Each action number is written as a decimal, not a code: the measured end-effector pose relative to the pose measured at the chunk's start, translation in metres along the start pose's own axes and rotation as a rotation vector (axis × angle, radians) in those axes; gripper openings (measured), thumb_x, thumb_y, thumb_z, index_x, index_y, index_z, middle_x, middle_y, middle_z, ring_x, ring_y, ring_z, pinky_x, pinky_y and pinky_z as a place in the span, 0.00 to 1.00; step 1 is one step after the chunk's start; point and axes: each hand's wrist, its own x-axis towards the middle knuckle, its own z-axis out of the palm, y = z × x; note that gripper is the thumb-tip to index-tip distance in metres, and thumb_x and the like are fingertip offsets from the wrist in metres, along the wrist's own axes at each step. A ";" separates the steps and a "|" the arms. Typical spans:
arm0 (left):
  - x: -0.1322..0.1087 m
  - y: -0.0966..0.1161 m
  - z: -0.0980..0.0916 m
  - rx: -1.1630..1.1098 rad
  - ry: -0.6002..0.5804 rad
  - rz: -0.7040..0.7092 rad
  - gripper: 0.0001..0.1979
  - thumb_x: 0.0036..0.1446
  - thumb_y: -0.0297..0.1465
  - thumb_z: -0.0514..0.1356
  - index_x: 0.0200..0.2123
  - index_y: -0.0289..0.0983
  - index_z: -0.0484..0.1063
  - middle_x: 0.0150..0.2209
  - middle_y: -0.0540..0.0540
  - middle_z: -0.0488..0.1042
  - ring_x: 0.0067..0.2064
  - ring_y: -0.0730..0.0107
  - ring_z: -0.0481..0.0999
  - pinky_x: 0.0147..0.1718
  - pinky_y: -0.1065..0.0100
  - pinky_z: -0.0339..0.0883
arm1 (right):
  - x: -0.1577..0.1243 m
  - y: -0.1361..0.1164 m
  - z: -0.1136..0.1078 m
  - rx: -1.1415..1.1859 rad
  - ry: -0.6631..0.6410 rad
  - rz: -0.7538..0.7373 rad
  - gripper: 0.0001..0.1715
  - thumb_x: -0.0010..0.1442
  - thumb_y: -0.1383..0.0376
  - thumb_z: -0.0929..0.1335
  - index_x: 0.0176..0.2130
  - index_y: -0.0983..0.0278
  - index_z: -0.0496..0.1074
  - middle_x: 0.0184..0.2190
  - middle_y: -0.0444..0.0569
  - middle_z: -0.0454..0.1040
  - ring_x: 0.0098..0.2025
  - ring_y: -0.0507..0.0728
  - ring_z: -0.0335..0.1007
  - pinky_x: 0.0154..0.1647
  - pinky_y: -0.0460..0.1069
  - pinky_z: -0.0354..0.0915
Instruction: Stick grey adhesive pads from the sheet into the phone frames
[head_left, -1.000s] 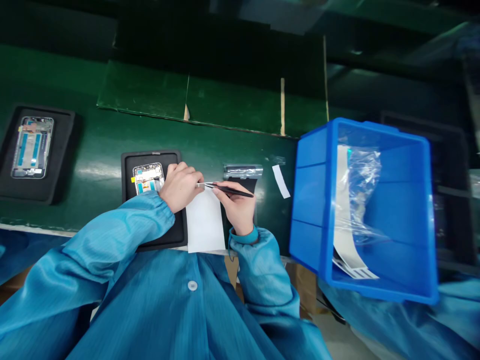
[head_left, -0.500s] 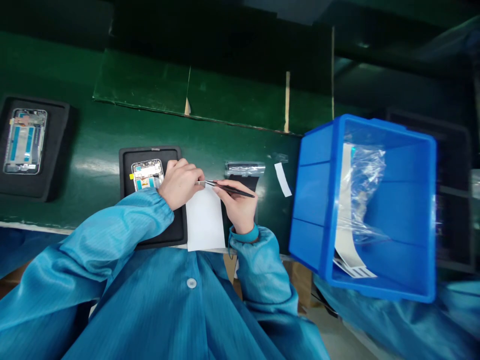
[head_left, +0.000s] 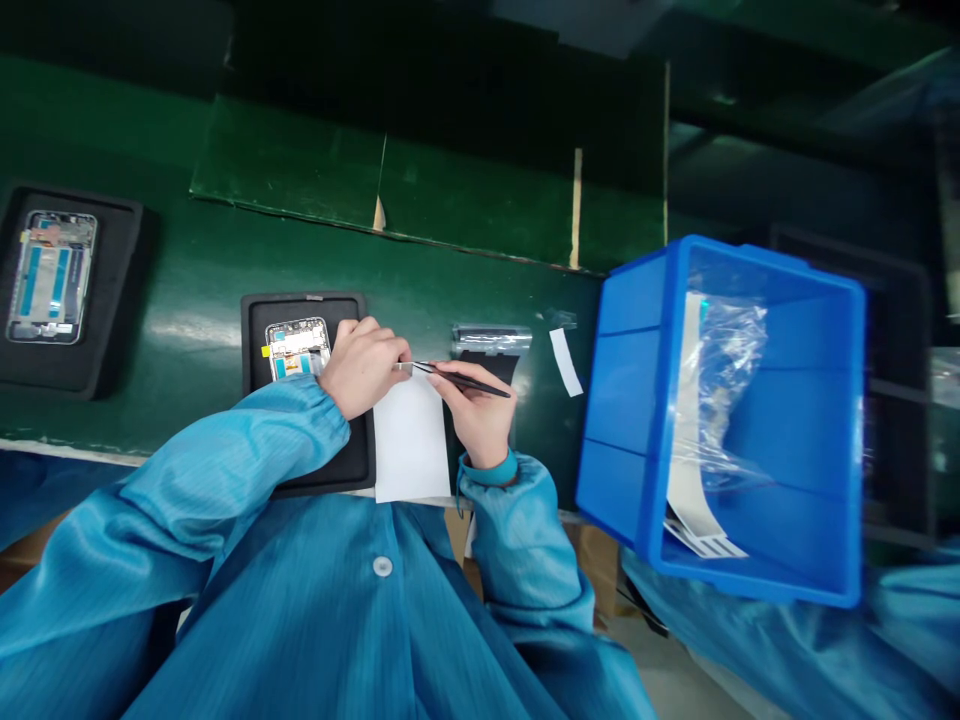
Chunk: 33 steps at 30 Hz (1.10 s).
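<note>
My right hand [head_left: 484, 415] is closed around dark tweezers [head_left: 472, 381], whose tips point left toward my left fingertips. In my left hand [head_left: 366, 367] the thumb and forefinger pinch a small, thin, greyish piece [head_left: 406, 368] that I cannot identify, and the tweezer tips meet its edge. A white sheet of paper [head_left: 412, 445] lies below both hands at the table's front edge. Left of it, a black tray [head_left: 259, 308] holds an opened phone [head_left: 297, 345], partly covered by my left hand and sleeve.
A second black tray [head_left: 112, 290] with an opened phone [head_left: 52, 278] sits far left. Beyond my right hand lie a clear plastic pouch with black material [head_left: 491, 345] and a white strip [head_left: 565, 362]. The blue bin [head_left: 626, 400] on the right contains plastic wrap [head_left: 731, 385] and pale strips.
My hands, the tweezers and the small piece keep almost the same pose. The whole view has shifted very slightly.
</note>
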 end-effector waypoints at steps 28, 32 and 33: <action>0.000 0.000 -0.001 0.005 -0.014 0.010 0.04 0.59 0.33 0.64 0.35 0.39 0.77 0.36 0.45 0.79 0.46 0.56 0.69 0.46 0.54 0.53 | 0.001 0.000 0.002 -0.023 0.035 0.014 0.09 0.51 0.62 0.79 0.35 0.59 0.81 0.35 0.47 0.84 0.38 0.59 0.82 0.45 0.55 0.78; 0.001 0.000 -0.001 0.003 -0.014 0.004 0.03 0.59 0.32 0.64 0.35 0.39 0.77 0.37 0.45 0.79 0.46 0.55 0.69 0.46 0.54 0.53 | 0.001 0.001 0.002 -0.032 0.039 0.023 0.10 0.51 0.60 0.79 0.35 0.59 0.81 0.35 0.47 0.84 0.37 0.59 0.82 0.44 0.55 0.78; 0.001 0.000 -0.001 0.004 -0.010 0.004 0.03 0.59 0.32 0.64 0.35 0.39 0.77 0.37 0.45 0.79 0.46 0.55 0.69 0.46 0.54 0.53 | 0.000 0.001 0.001 -0.039 0.040 0.025 0.10 0.51 0.60 0.79 0.35 0.59 0.81 0.35 0.47 0.84 0.37 0.59 0.82 0.43 0.55 0.78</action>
